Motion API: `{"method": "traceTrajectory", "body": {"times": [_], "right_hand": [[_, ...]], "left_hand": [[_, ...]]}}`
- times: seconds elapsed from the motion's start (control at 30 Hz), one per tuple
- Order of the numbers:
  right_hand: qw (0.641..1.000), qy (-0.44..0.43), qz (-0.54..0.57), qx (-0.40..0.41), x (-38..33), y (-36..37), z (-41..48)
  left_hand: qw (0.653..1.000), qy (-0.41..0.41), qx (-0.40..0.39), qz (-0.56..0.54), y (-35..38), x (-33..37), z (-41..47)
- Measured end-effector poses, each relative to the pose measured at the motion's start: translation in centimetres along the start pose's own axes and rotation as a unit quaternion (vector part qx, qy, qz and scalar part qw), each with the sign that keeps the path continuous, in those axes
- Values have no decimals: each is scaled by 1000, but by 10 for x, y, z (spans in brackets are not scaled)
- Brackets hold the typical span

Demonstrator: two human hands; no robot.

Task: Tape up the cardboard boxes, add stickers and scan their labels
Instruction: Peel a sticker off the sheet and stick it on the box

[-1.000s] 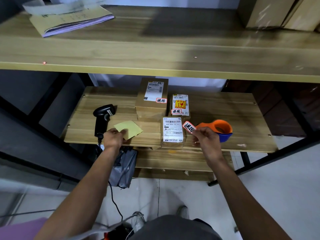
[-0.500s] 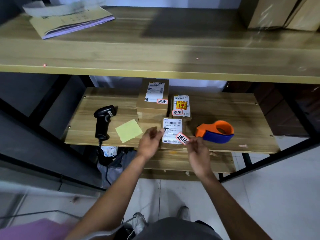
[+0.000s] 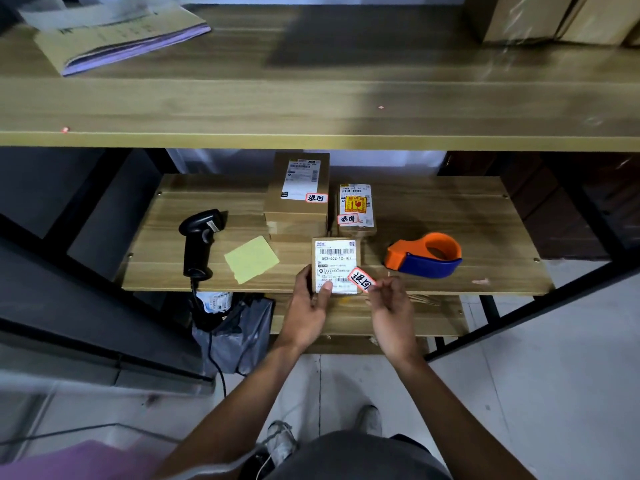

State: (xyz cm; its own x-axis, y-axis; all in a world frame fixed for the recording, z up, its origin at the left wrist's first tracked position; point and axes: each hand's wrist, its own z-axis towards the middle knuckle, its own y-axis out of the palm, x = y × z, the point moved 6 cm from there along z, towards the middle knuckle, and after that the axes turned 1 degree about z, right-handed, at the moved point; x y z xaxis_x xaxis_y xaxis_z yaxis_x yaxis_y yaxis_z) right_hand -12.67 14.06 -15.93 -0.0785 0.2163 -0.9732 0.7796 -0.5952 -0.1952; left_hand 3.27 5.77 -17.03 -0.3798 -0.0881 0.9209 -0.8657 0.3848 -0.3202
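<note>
A small cardboard box (image 3: 335, 261) with a white barcode label lies at the front edge of the lower shelf (image 3: 450, 216). My left hand (image 3: 310, 304) grips its left side, thumb on the label. My right hand (image 3: 391, 308) pinches a red-and-white sticker (image 3: 361, 279) over the box's lower right corner. Behind stand two more boxes, a tall box (image 3: 300, 192) and a smaller box (image 3: 356, 209), each bearing the same kind of sticker. A black barcode scanner (image 3: 199, 242) lies to the left, and an orange and blue tape dispenser (image 3: 424, 254) sits to the right.
A yellow sheet of backing paper (image 3: 251, 259) lies between the scanner and the box. The upper shelf (image 3: 311, 109) overhangs, carrying a stack of papers (image 3: 114, 39) and cardboard boxes (image 3: 554, 19). A grey bag (image 3: 239, 336) and the scanner cable hang below.
My left hand let go of the yellow sheet, moved right and took hold of the front box. My right hand brought the sticker left and down onto the box's corner.
</note>
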Motion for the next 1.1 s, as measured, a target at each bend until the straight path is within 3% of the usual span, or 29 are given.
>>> {"method": "traceTrajectory", "body": {"times": [0.37,0.8,0.9,1.0,1.1], "right_hand": [[1000,24,10,5,0,2,4],[992,90,89,10,-1,0,16],[989,110,100,24,0,-9,22],[988,100,111,48,-13,-24,32],[992,66,96,49,-38,-31,43]], "left_hand": [[1000,-5,16,-19,1,-1,2],[992,-90,43,-73,-3,6,17],[981,-119,67,-140,-9,3,20],[968,-91,126,-198,-26,13,19],[969,-59,158,-181,-49,29,25]]}}
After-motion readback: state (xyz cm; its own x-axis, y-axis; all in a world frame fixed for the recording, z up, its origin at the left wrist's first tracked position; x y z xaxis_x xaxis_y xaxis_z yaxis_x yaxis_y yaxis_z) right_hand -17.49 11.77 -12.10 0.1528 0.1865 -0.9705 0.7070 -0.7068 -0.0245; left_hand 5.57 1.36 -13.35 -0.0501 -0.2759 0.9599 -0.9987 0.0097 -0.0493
